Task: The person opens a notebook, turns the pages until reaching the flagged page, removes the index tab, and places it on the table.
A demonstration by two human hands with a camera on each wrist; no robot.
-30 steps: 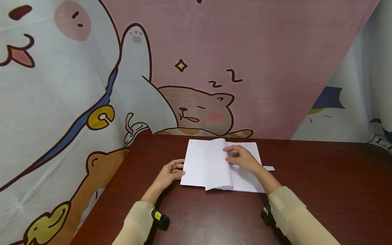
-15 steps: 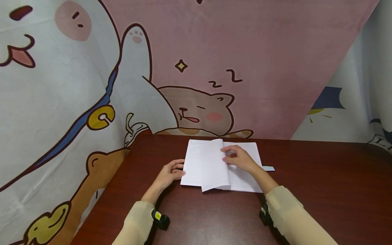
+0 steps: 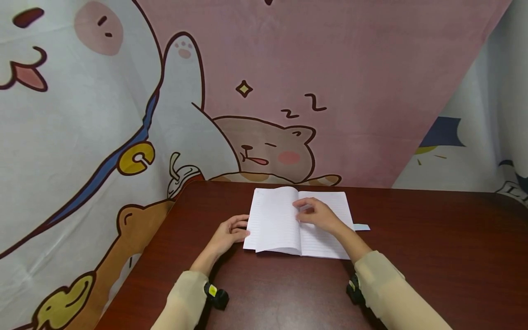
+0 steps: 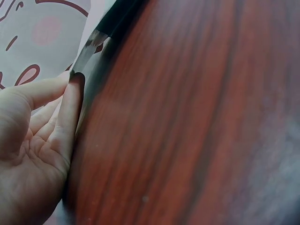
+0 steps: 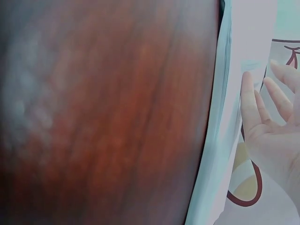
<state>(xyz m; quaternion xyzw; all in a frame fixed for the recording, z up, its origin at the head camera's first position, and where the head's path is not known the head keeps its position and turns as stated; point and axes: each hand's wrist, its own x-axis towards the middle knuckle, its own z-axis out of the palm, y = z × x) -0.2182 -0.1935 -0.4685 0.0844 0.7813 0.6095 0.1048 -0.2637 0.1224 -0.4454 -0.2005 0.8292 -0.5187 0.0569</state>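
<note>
An open notebook [image 3: 326,240] with white lined pages lies on the table. My left hand [image 3: 226,234] is at its left edge; in the left wrist view the thumb and a finger of that hand [image 4: 40,126] pinch the notebook's edge [image 4: 85,57]. A leaf [image 3: 278,222] curves over the left-hand side, its lower corner a little raised. Beside the curve of that leaf is my right hand [image 3: 321,215], over the middle of the spread. The right wrist view shows this hand [image 5: 274,126] with extended fingers, the thumb tip against the paper [image 5: 248,37].
The dark red-brown table [image 3: 433,256] stretches out on both sides of the notebook. A pale blue strip [image 3: 361,227] sticks out past the notebook's right edge. Behind the table hangs a cloth [image 3: 363,91] printed with cartoon animals.
My right hand has moved left with the leaf, which has swung over farther and now covers most of the left-hand page. The left hand has stayed at the left edge.
</note>
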